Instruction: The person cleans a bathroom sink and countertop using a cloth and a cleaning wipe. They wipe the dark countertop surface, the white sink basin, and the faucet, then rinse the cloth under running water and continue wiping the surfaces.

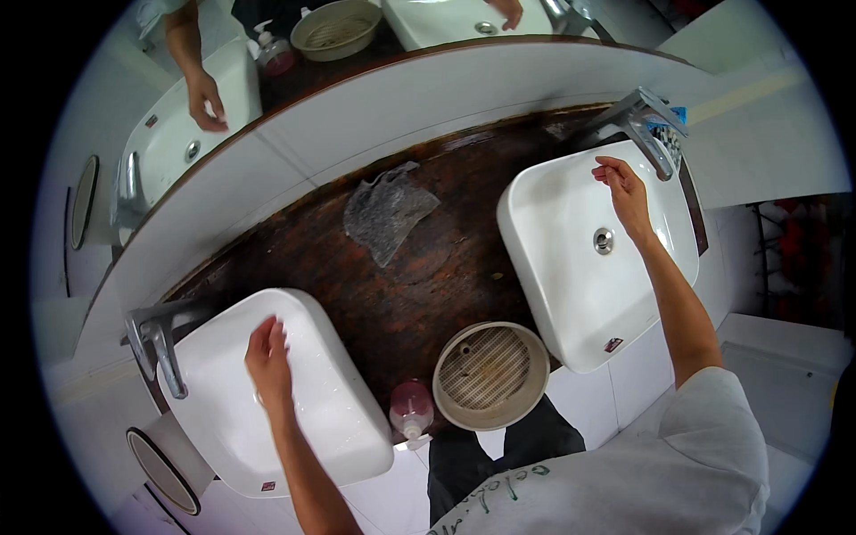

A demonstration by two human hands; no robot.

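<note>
The basins (339,410) look like smooth, glossy ceramic. The taps (164,355) are shiny metal, the grey cloth (388,212) matt and rough.

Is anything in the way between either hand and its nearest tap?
Nothing visible. The left hand is over the left sink, apart from the left tap; the right hand is over the right sink, near the right tap.

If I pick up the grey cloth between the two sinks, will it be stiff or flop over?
The grey cloth will probably flop, since it lies rumpled with uneven edges. It looks thin, so it's likely light. Pushed, it may bunch up rather than roll, because it's spread low on the dark counter.
</note>
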